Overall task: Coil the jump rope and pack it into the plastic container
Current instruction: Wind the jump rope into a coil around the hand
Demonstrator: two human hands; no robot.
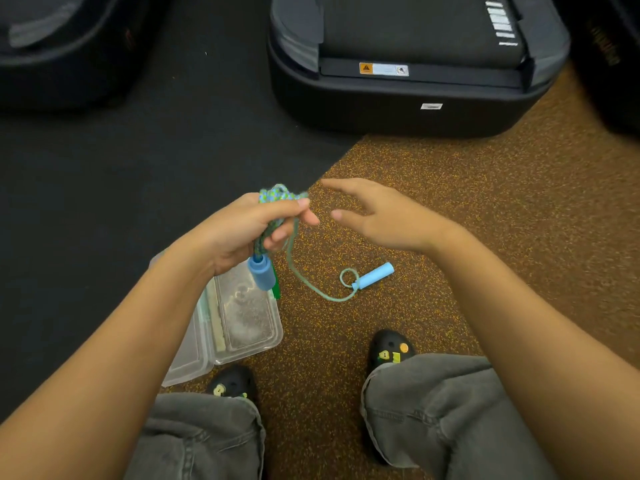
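Note:
My left hand [256,226] grips a bundle of coiled blue-green jump rope [277,195]. One light blue handle [261,273] hangs just below that fist. A loose length of rope [304,278] trails down to the speckled floor and ends in a small loop at the second blue handle [375,275], which lies flat. My right hand [377,216] hovers to the right of the bundle with fingers spread and nothing in it. The clear plastic container [242,327] sits open on the floor under my left wrist, with its lid [187,358] hinged out to the left.
A large black machine base [398,98] stands ahead on the floor. Another dark base [62,46] is at the upper left. Black matting [138,168] meets brown speckled flooring [485,202]. My two black shoes [388,351] and grey trouser legs fill the bottom.

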